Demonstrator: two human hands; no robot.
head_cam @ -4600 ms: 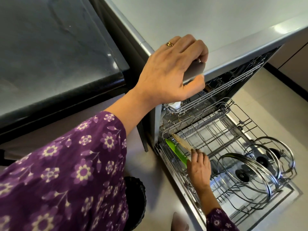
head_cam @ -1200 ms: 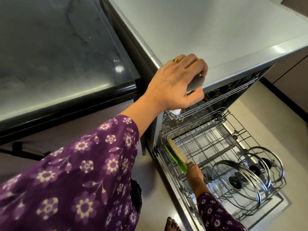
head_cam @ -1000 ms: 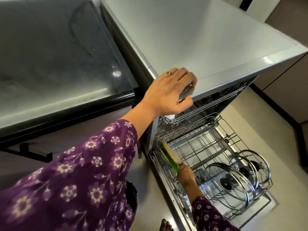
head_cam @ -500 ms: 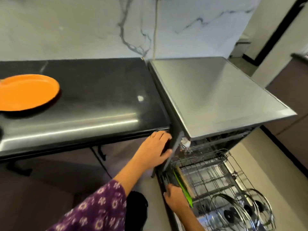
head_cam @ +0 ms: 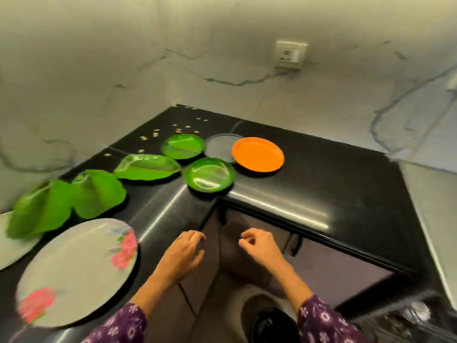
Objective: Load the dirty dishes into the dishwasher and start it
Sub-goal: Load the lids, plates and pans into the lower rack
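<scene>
Dirty dishes lie on the black L-shaped counter (head_cam: 321, 184). An orange plate (head_cam: 258, 154) sits at the back beside a grey plate (head_cam: 218, 146). Two round green plates (head_cam: 209, 178) (head_cam: 183, 146) lie near the inner corner. Leaf-shaped green plates (head_cam: 148, 167) (head_cam: 99, 191) (head_cam: 37, 209) run along the left arm. A large white plate with pink flowers (head_cam: 74, 271) lies front left. My left hand (head_cam: 184, 253) and my right hand (head_cam: 259, 246) hover empty in front of the counter edge, fingers loosely curled. Only a dark corner of the dishwasher (head_cam: 405, 320) shows at bottom right.
A marble wall (head_cam: 222, 70) with a socket (head_cam: 290, 54) backs the counter. Small crumbs (head_cam: 178, 129) are scattered at the back corner. The grey dishwasher top (head_cam: 435, 211) adjoins the counter on the right. Another white plate's edge (head_cam: 10, 243) shows at far left.
The view has swung up and left from the dishwasher rack to the counter. My left hand left the dishwasher edge, my right hand left the rack and the green board, and both now hang empty.
</scene>
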